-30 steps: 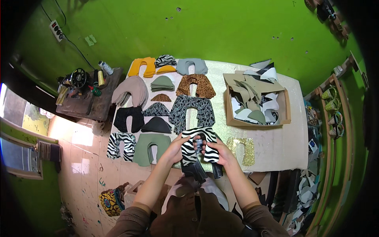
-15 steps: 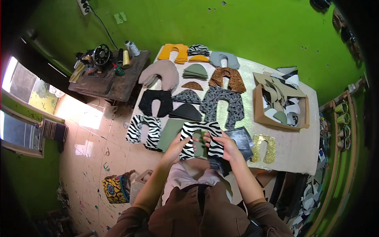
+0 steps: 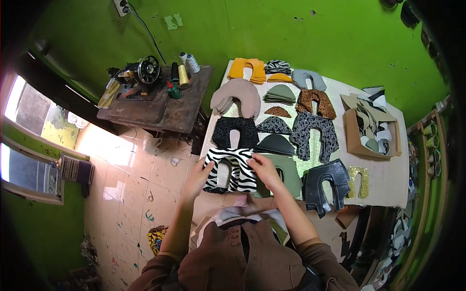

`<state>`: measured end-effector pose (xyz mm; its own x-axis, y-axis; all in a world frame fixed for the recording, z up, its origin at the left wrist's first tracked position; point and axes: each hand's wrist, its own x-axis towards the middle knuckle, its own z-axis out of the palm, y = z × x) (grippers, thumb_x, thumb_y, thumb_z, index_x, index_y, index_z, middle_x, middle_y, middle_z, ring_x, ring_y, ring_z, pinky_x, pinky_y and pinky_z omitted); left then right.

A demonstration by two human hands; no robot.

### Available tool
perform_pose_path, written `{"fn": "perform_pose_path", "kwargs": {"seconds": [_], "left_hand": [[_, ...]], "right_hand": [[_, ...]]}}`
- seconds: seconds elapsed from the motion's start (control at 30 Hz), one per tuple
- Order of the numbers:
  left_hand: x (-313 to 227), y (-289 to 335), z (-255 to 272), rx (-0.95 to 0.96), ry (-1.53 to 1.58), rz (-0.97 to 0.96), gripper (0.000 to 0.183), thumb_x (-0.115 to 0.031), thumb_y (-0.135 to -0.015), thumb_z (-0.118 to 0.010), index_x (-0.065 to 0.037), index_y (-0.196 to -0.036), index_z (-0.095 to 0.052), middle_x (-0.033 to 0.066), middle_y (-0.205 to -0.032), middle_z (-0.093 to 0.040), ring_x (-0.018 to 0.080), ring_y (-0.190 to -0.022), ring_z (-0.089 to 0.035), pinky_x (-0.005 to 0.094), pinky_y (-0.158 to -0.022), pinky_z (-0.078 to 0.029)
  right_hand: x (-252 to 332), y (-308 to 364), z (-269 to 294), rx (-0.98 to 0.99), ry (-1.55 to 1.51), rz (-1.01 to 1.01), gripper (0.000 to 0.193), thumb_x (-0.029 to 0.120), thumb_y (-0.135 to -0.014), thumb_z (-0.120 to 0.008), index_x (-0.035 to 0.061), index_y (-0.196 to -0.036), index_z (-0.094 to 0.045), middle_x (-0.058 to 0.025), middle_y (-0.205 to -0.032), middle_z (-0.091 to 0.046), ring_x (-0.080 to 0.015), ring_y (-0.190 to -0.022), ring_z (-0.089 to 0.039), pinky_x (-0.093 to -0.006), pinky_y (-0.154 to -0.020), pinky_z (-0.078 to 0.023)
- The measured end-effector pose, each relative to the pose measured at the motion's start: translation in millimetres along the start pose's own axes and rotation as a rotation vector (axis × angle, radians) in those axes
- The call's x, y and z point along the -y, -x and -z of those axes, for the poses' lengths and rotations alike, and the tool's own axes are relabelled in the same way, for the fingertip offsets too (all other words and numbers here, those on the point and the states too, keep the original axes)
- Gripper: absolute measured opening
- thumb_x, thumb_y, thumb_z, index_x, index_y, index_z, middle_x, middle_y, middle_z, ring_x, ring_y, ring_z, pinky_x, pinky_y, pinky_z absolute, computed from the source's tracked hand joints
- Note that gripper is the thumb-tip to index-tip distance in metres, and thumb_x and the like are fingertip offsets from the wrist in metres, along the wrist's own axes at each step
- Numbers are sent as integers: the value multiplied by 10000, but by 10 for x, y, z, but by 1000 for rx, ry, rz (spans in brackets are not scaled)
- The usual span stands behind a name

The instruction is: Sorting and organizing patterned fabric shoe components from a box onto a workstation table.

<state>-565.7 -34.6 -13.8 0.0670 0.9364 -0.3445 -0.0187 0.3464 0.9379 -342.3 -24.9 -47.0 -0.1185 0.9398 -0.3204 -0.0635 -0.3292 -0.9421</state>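
A stack of zebra-striped U-shaped cut pieces (image 3: 232, 169) lies at the near left corner of the worktable (image 3: 388, 179). My left hand (image 3: 198, 175) rests on its left edge, fingers spread. My right hand (image 3: 264, 169) presses on its right edge, fingers bent over the top piece. Just right of that hand lies an olive green stack (image 3: 286, 175), then a glossy black stack (image 3: 326, 184) hanging over the table's near edge.
More stacks cover the table: black lace (image 3: 235, 132), beige (image 3: 238, 97), orange (image 3: 247, 70), leopard (image 3: 315, 103), gold glitter (image 3: 358, 182). A cardboard box of scraps (image 3: 371, 128) sits at the right. A sewing machine and thread cones stand on a dark side table (image 3: 155, 97) to the left.
My view swung left and both hands moved left, from the stack in front of me to the zebra stack at the table's corner. A black stack now lies at the right.
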Motion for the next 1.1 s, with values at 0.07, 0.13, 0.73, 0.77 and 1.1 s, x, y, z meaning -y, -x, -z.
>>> {"fn": "perform_pose_path", "kwargs": {"seconds": [0.07, 0.13, 0.73, 0.77, 1.1], "left_hand": [[108, -64, 194, -44, -302, -75, 252, -166, -877, -516, 18, -1047, -539, 67, -920, -603, 118, -820, -551, 254, -725, -433], [193, -132, 292, -68, -370, -126, 245, -147, -867, -529, 20, -1046, -532, 52, -892, -596, 92, -783, -539, 229, -688, -427], [209, -53, 70, -248, -1282, -302, 864, -439, -667, -677, -22, -1320, -293, 197, -1161, -427, 330, -981, -503, 395, -745, -468], [224, -53, 61, -250, -1279, -305, 864, -439, -667, -677, -22, -1320, -293, 197, -1161, -427, 330, -981, -503, 395, -745, -468], [159, -75, 65, -125, -1239, -220, 744, -273, -686, -651, -36, -1306, -315, 167, -1175, -427, 342, -1025, -482, 409, -795, -451]], "right_hand": [[-20, -23, -121, -58, 329, 110, 364, 136, -799, -620, -19, -1115, -526, -31, -793, -603, -90, -729, -545, -236, -656, -431], [20, 0, -250, -117, 420, 142, 367, 146, -776, -625, 14, -1107, -537, -78, -777, -602, -177, -705, -569, -294, -643, -445], [-38, 97, -578, -270, 1002, 406, 321, 154, -767, -604, 6, -1043, -534, -181, -960, -525, -350, -900, -520, -400, -757, -445], [-42, 109, -609, -271, 1005, 410, 321, 154, -767, -604, 6, -1043, -534, -181, -960, -525, -350, -900, -520, -400, -757, -445], [-116, 173, -742, -253, 1089, 435, 471, 191, -734, -635, -11, -1121, -459, -208, -1091, -439, -358, -998, -456, -400, -815, -433]]}}
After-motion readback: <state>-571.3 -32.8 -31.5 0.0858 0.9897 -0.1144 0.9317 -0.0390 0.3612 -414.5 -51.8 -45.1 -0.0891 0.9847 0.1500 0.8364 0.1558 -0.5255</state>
